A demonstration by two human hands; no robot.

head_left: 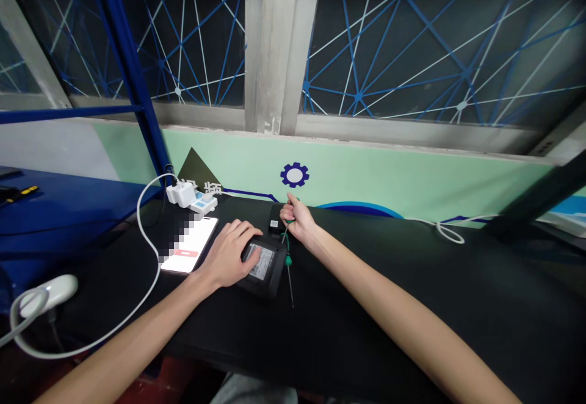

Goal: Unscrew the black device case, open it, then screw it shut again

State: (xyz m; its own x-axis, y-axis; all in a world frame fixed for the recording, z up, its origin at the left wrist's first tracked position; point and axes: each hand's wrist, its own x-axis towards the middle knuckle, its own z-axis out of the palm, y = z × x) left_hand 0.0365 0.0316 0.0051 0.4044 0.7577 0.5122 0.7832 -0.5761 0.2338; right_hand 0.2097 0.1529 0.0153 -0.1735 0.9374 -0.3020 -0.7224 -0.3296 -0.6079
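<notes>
A black box-shaped device (268, 283) with a printed label lies on the black table. My left hand (231, 251) grips its left side, thumb across the label and fingers toward the far edge. My right hand (296, 218) is closed around a screwdriver (284, 234); a little green shows at the fist, and the thin shaft points down to the device's upper right edge. Whether the tip touches a screw cannot be made out. A second screwdriver (289, 262) with a green handle lies just right of the device, its shaft toward me.
Behind the device sits a smaller black box (274, 218) with a white code sticker. A lit phone (192, 251) lies left of my left hand. Beyond it are a white charger and power strip (201, 201). A white cable (151, 239) loops along the left, near a white rounded object (55, 291).
</notes>
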